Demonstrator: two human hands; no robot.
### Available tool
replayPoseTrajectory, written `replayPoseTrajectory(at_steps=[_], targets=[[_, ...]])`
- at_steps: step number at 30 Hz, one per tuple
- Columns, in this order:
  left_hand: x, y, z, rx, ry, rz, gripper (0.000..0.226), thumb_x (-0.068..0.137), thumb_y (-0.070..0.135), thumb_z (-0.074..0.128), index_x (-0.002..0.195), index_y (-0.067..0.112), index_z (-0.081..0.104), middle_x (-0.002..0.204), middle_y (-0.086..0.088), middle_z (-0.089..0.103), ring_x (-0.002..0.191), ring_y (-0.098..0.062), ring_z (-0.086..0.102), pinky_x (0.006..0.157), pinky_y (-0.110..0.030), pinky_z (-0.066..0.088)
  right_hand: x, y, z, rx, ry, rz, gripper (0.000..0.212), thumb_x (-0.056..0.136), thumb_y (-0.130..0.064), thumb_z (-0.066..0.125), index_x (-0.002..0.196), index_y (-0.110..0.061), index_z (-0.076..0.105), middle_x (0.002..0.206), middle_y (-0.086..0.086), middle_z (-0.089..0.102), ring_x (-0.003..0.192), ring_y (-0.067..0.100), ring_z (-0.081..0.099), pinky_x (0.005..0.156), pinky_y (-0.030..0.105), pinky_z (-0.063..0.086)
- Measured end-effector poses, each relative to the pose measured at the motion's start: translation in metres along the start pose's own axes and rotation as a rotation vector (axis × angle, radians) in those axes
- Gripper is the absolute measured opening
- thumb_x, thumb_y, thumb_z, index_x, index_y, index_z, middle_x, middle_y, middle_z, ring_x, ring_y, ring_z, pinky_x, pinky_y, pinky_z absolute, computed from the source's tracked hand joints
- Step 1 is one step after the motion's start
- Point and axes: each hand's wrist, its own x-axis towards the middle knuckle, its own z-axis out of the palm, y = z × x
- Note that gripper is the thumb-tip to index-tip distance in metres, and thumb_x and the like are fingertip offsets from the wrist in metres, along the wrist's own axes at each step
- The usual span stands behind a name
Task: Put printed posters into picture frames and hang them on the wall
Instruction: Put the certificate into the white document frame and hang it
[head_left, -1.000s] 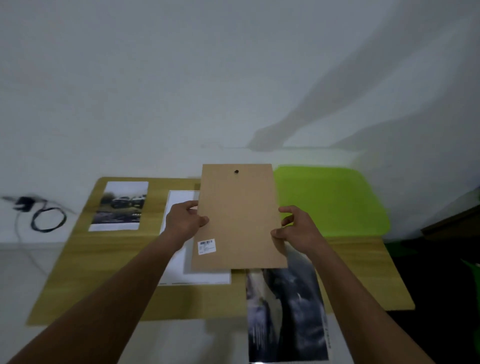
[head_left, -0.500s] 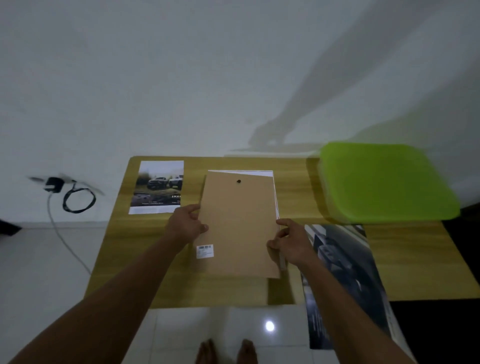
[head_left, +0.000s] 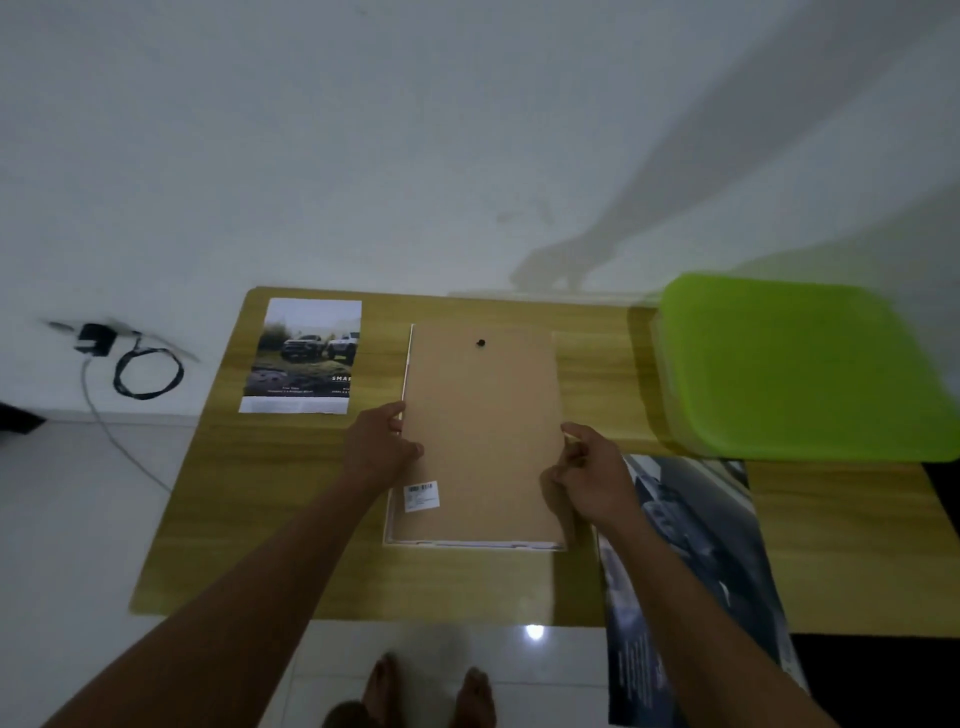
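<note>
Left hand (head_left: 378, 448) and right hand (head_left: 597, 480) pinch the long edges of a matte brown rectangular board (head_left: 483, 415) in a white frame (head_left: 467, 545).

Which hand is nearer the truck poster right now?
Left. The left hand grips the backing board at its left edge, beside the truck poster; the right hand is across the board.
</note>
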Motion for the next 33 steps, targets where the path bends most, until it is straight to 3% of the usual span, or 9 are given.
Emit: replayPoseTrajectory(at_steps=[5,9,12,15,18,21,26,30,33], targets=[[-0.001,-0.004,0.005,0.144,0.04,0.053,0.062,0.073,0.013,0.077,0.132,0.015,0.058,0.119,-0.008,0.065,0.1,-0.02,0.063,0.086,-0.023,0.041,-0.001,0.004,0.003,-0.136,-0.045,-0.048,0.057,0.083,0.007,0.058,0.137,-0.011,0.052,0.119,0.001,0.057,0.114,0.018,0.054,0.085,0.012,0.034],[-0.003,-0.008,0.008,0.215,0.081,0.083,0.062,0.076,0.028,0.077,0.134,0.02,0.056,0.124,-0.011,0.057,0.114,-0.028,0.054,0.098,-0.037,0.042,-0.001,0.009,0.006,-0.149,-0.039,-0.079,0.05,0.085,-0.006,0.067,0.132,-0.012,0.054,0.109,0.002,0.055,0.102,0.016,0.055,0.089,0.022,0.043],[-0.004,-0.011,0.008,0.217,0.015,0.098,0.054,0.074,0.044,0.072,0.123,0.024,0.062,0.116,-0.004,0.067,0.104,-0.025,0.062,0.092,-0.04,0.051,-0.002,0.01,0.009,-0.108,-0.002,-0.064,0.055,0.082,-0.022,0.077,0.131,-0.014,0.051,0.118,0.006,0.056,0.107,0.02,0.055,0.092,0.031,0.046],[-0.005,-0.01,0.004,0.162,-0.004,0.109,0.033,0.076,0.037,0.071,0.104,0.021,0.07,0.1,0.0,0.073,0.088,-0.022,0.068,0.082,-0.038,0.055,-0.003,0.008,0.014,-0.079,0.0,-0.045,0.062,0.084,-0.024,0.076,0.136,-0.013,0.045,0.125,0.008,0.055,0.115,0.024,0.052,0.099,0.039,0.045],[-0.006,-0.008,0.002,0.189,0.002,0.11,0.022,0.081,0.027,0.073,0.1,0.016,0.073,0.099,-0.004,0.073,0.09,-0.025,0.067,0.078,-0.03,0.049,-0.002,0.007,0.017,-0.092,0.009,-0.034,0.057,0.083,-0.022,0.076,0.13,-0.008,0.048,0.111,0.011,0.059,0.104,0.028,0.057,0.09,0.036,0.048],[-0.006,-0.01,0.003,0.184,0.003,0.121,0.025,0.079,0.022,0.074,0.103,0.016,0.074,0.101,-0.005,0.074,0.092,-0.025,0.068,0.079,-0.03,0.049,-0.001,0.008,0.017,-0.152,0.006,-0.017,0.052,0.081,-0.022,0.076,0.127,-0.009,0.055,0.109,0.014,0.061,0.101,0.029,0.06,0.088,0.038,0.051],[-0.009,-0.014,0.002,0.14,0.0,0.122,0.031,0.075,0.016,0.077,0.106,0.014,0.074,0.103,-0.007,0.074,0.093,-0.026,0.069,0.082,-0.031,0.051,-0.005,0.009,0.021,-0.175,0.006,-0.012,0.065,0.082,-0.014,0.075,0.14,-0.014,0.046,0.12,0.014,0.054,0.105,0.025,0.057,0.09,0.028,0.046],[-0.008,-0.017,0.003,0.108,-0.014,0.126,0.04,0.071,0.022,0.083,0.109,0.016,0.072,0.104,-0.006,0.073,0.092,-0.025,0.067,0.085,-0.036,0.052,-0.007,0.008,0.017,-0.19,-0.022,-0.003,0.073,0.078,-0.012,0.076,0.141,-0.02,0.041,0.122,0.014,0.052,0.107,0.027,0.056,0.095,0.038,0.05],[-0.007,-0.022,0.009,0.153,-0.006,0.132,0.05,0.066,0.031,0.086,0.111,0.019,0.069,0.103,-0.006,0.071,0.092,-0.025,0.064,0.084,-0.038,0.052,-0.011,0.003,0.017,-0.276,-0.076,-0.04,0.079,0.082,-0.009,0.069,0.148,-0.021,0.027,0.126,0.015,0.04,0.117,0.032,0.046,0.096,0.039,0.045]])
